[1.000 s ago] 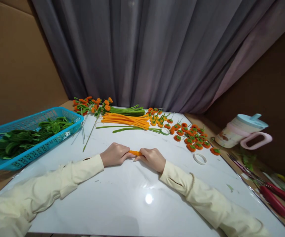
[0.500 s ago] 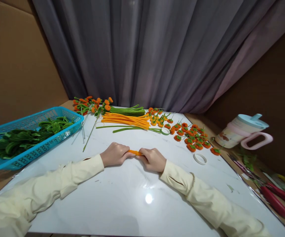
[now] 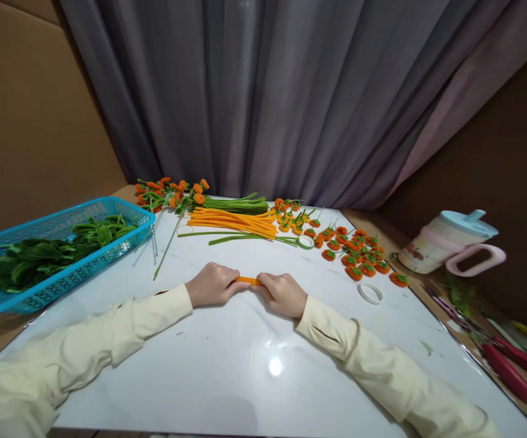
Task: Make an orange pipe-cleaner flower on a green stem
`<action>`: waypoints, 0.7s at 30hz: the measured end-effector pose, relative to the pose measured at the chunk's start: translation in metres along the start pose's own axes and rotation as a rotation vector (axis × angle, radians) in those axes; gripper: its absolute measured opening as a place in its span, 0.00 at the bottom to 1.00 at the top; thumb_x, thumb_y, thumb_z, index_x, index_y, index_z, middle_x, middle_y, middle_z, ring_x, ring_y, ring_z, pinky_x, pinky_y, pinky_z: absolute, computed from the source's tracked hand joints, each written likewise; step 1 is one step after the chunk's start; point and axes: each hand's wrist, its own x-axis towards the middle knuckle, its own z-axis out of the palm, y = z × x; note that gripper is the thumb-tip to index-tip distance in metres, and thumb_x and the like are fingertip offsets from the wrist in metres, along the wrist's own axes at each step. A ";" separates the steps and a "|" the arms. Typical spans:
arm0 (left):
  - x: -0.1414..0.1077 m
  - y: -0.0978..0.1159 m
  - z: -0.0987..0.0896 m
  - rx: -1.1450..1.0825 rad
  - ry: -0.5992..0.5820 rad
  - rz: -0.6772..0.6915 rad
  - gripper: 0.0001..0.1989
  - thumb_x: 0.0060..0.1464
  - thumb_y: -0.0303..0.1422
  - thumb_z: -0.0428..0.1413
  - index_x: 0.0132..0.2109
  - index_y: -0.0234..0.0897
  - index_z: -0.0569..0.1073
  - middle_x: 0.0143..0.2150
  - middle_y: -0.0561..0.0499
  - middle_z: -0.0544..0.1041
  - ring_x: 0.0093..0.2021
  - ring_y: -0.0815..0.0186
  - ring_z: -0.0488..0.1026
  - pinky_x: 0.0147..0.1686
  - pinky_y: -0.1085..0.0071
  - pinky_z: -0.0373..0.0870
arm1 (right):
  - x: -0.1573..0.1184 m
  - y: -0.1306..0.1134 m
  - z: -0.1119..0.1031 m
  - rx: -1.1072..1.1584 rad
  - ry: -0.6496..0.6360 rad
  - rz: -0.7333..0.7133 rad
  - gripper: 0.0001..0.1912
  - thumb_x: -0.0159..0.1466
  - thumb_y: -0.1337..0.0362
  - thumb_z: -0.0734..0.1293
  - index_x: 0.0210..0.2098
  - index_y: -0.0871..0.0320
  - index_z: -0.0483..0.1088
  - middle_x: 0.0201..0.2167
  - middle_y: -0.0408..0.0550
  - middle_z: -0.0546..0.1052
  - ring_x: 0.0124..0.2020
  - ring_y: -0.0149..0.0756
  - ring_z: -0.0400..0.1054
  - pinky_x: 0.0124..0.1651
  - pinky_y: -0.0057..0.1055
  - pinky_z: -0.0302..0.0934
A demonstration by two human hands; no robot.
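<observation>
Between my two hands runs a short orange piece of pipe cleaner (image 3: 249, 281), held low over the white tabletop (image 3: 190, 377). My left hand (image 3: 213, 283) is closed on its left end, thumb and fingers pressed together. The right end sits in the closed fingers of my right hand (image 3: 285, 294). My fingers hide most of the piece, so whether it is one strand or several I cannot tell. Just beyond the hands lie a bundle of orange pipe cleaners (image 3: 231, 222) and a few loose green pipe cleaners (image 3: 240, 236).
A blue basket (image 3: 85, 261) of green leaf shapes stands at left. Orange flowers on stems (image 3: 172, 193) and green pipe cleaners (image 3: 240, 205) lie at the back. To the right are small orange persimmon-like shapes (image 3: 355, 249), tape rings (image 3: 370, 294), a lidded cup (image 3: 441, 243) and red-handled pliers (image 3: 514, 371).
Almost nothing has moved. Both hands keep the same grip and place, and the orange piece between them looks slightly thinner now.
</observation>
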 end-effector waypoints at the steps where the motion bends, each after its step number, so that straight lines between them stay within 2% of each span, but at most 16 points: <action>1: 0.000 0.000 0.000 0.001 0.002 0.001 0.20 0.59 0.41 0.45 0.25 0.35 0.67 0.19 0.51 0.71 0.20 0.69 0.68 0.21 0.73 0.54 | 0.000 0.000 0.000 -0.002 -0.006 0.005 0.07 0.67 0.64 0.55 0.34 0.59 0.60 0.27 0.45 0.72 0.23 0.30 0.63 0.25 0.27 0.44; 15: 0.000 -0.001 0.001 0.053 0.024 0.037 0.20 0.59 0.41 0.45 0.24 0.35 0.68 0.18 0.52 0.71 0.19 0.68 0.68 0.21 0.73 0.54 | 0.001 0.001 -0.001 -0.014 -0.056 0.024 0.04 0.66 0.65 0.56 0.35 0.59 0.60 0.30 0.46 0.73 0.25 0.31 0.65 0.26 0.28 0.45; 21: -0.001 -0.001 0.000 0.040 -0.002 0.026 0.20 0.59 0.41 0.45 0.25 0.35 0.68 0.19 0.52 0.71 0.20 0.68 0.69 0.21 0.73 0.54 | 0.001 0.000 -0.001 -0.028 -0.063 0.022 0.03 0.65 0.66 0.57 0.36 0.59 0.61 0.31 0.45 0.73 0.26 0.31 0.66 0.26 0.28 0.45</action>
